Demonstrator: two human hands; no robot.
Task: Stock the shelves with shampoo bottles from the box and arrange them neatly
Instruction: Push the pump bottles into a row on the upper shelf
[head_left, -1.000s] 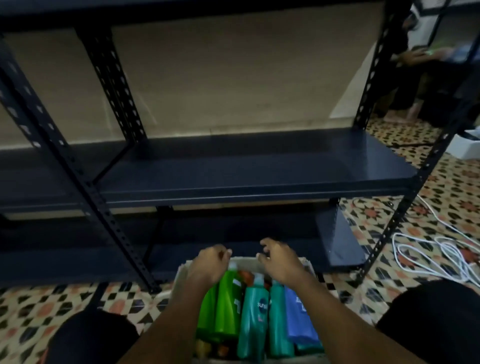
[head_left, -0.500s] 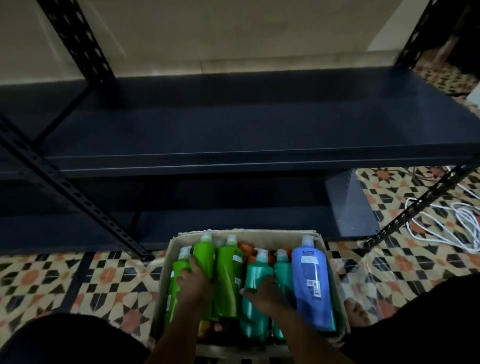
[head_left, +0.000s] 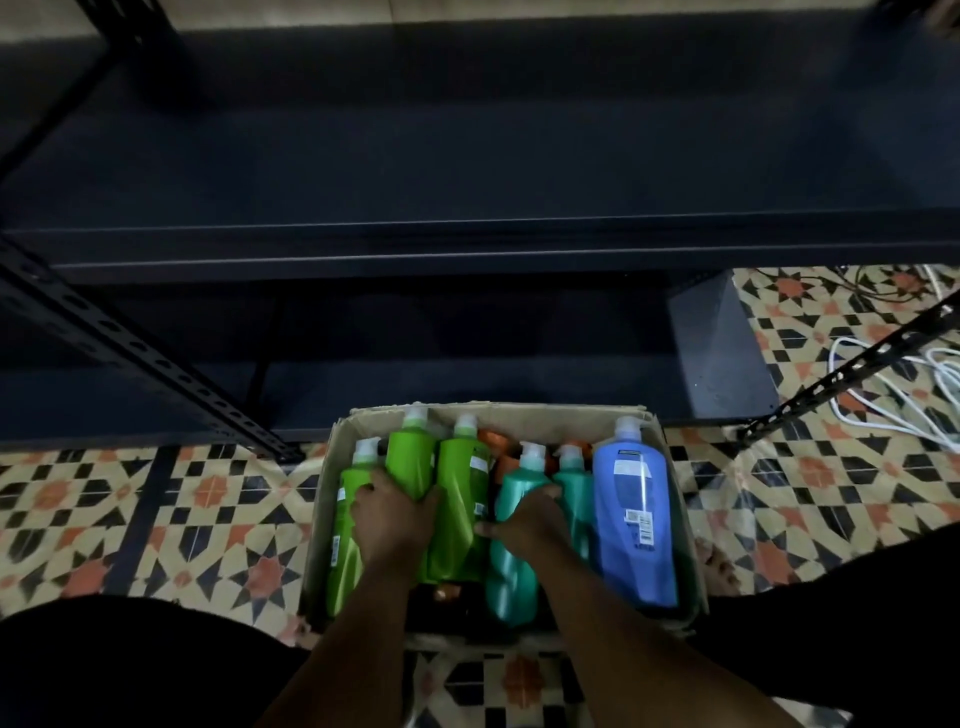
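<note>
A cardboard box (head_left: 670, 457) sits on the tiled floor before the dark metal shelf (head_left: 467, 171). Inside lie three green shampoo bottles, two teal ones and a blue one (head_left: 631, 514), caps pointing toward the shelf. My left hand (head_left: 395, 514) grips the middle green bottle (head_left: 411, 457), with my fingers wrapped round its body. Around the left teal bottle (head_left: 511, 571) curls my right hand (head_left: 530, 519). Orange bottles (head_left: 493, 441) peek out underneath.
A lower shelf board (head_left: 467, 384) lies behind the box. Slotted black uprights (head_left: 140, 364) slant at left and right. White cables (head_left: 893, 395) coil on the patterned floor at right. My dark-clothed knees flank the box.
My hands went from the box's far rim down onto the bottles. The view tilted down and closer; the left hand's grip on the green bottle has tightened.
</note>
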